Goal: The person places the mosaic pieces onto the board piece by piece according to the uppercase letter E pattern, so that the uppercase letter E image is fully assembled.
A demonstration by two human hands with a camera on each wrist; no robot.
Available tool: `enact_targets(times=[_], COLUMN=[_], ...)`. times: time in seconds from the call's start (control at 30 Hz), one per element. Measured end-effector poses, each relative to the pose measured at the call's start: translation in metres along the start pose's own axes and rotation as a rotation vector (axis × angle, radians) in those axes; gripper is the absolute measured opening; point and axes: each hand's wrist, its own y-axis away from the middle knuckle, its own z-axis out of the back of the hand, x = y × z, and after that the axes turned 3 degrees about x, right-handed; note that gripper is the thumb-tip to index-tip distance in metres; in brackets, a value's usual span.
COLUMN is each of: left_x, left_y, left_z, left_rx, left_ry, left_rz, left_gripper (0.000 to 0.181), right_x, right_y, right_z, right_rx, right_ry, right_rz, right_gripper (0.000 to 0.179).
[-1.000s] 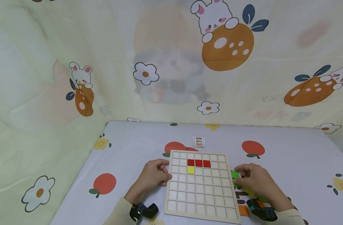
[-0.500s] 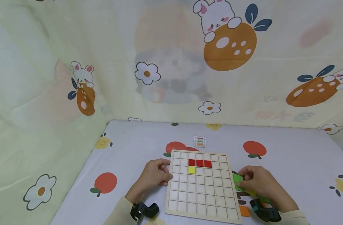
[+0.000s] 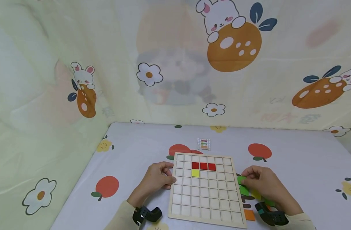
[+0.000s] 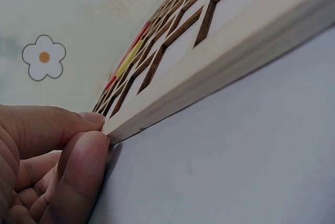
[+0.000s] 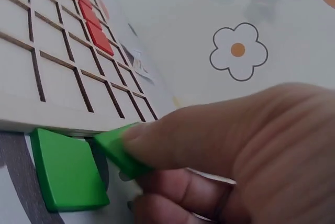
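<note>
A square wooden grid board (image 3: 205, 195) lies on the table, with three red tiles (image 3: 203, 166) in a row and one yellow tile (image 3: 195, 173) below the leftmost. My left hand (image 3: 159, 176) holds the board's left edge, its fingertips right at the frame in the left wrist view. Beside the board's right edge, my right hand (image 3: 261, 183) pinches a green tile (image 5: 123, 150) between thumb and fingers, tilted up in the right wrist view. A second green tile (image 5: 68, 171) lies flat against the frame there.
A small card with a coloured grid pattern (image 3: 204, 144) lies behind the board. An orange tile (image 3: 249, 215) sits near the board's lower right corner, and further tiles are partly hidden under my right wrist. A printed curtain (image 3: 175, 64) rises behind the table.
My right hand has shifted slightly away from the board and back, and a green tile now shows between its thumb and fingers. The left hand and board stay in place.
</note>
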Motion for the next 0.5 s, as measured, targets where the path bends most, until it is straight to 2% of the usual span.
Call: enact_targets(times=[0.13, 0.33, 0.5], left_x=[-0.0003, -0.0007, -0.0005], left_y=[0.0002, 0.0001, 0.0001], left_z=[-0.0005, -0.0001, 0.0001], left_rx=[-0.001, 0.002, 0.009], left_ry=[-0.004, -0.006, 0.003], left_rz=[0.0, -0.014, -0.011], left_gripper=[0.051, 0.05, 0.051], right_x=[-0.001, 0.0016, 0.0041], right_y=[-0.001, -0.0028, -0.004], right_z=[-0.0006, -0.002, -0.0051], right_rx=[-0.016, 0.009, 0.005], right_ry=[-0.054, -0.188, -0.092], right_rz=[0.03, 0.012, 0.039], right_gripper=[0.025, 0.033, 0.04])
